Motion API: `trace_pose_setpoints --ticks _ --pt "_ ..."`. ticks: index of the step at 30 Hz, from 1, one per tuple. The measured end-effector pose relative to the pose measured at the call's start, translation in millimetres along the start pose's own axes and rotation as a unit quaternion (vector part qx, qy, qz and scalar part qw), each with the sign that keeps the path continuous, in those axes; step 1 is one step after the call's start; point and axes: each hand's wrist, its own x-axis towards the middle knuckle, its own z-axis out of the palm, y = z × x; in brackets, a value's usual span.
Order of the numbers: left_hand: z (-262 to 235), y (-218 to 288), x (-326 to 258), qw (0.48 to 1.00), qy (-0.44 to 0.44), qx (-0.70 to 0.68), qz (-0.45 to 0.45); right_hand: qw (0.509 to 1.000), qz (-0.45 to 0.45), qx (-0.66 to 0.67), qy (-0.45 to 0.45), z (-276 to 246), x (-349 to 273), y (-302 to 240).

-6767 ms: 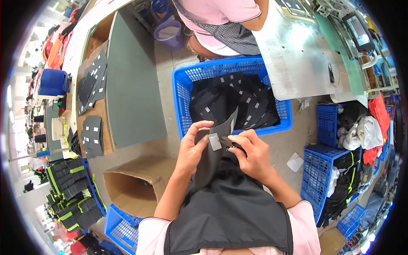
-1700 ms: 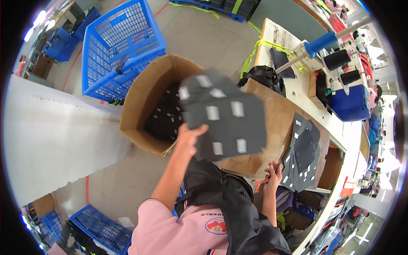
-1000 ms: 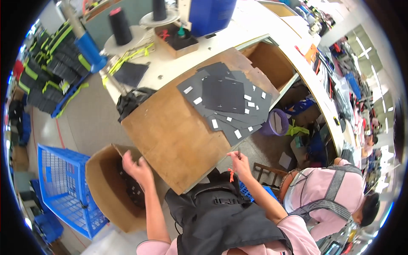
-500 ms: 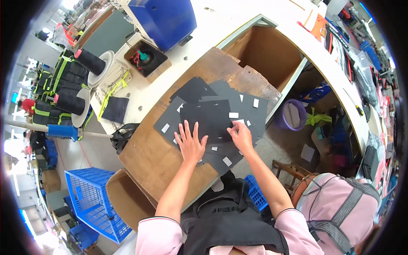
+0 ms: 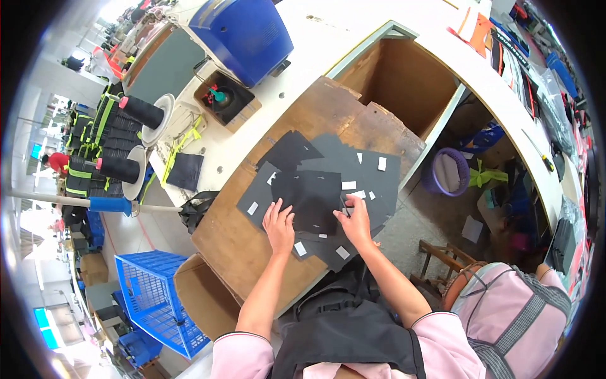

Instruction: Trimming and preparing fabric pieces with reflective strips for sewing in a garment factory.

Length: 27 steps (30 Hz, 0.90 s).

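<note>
One bare left hand [image 5: 278,227], loosely extended, gripping nothing visible, is easing back to the edge of a square matte-black sheet [image 5: 312,194], leaving it more exposed beside the half-curled right hand [image 5: 355,224], whose hold is unclear, over white-tagged dark pieces [image 5: 384,183] on the brown wooden worktop [image 5: 224,246].

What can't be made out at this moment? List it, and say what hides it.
All in the head view:
Full outlines of the lower pieces: covered by the top piece.
Whether the right hand grips anything: its back hides the palm.
What the carton holds: the board blocks it.
Whether the white tags bear print: too small.
</note>
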Motion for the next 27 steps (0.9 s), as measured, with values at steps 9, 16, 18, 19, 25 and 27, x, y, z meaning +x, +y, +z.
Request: trace_pose_setpoints --ticks 9,16,18,19,25,27 --pt "-73 18 -61 0.909 -0.091 -0.319 -0.254 0.941 0.083 0.290 -0.156 1 -50 -62" --pt "-155 -6 -104 0.599 -0.156 -0.739 -0.268 0.908 -0.391 -0.140 -0.058 15 -161 -118" --pt "-171 -12 -108 0.585 -0.250 -0.750 -0.178 0.882 -0.425 -0.173 -0.109 22 -187 -120" --pt "-174 -14 -108 0.557 -0.255 -0.765 -0.198 0.880 -0.422 -0.178 -0.124 26 -195 -120" --pt "-170 -4 -115 0.663 -0.212 -0.658 -0.286 0.918 -0.339 -0.089 -0.187 28 -235 -109" --pt "-164 -8 -123 0.652 -0.204 -0.666 -0.300 0.936 -0.299 -0.040 -0.180 16 -241 -114"
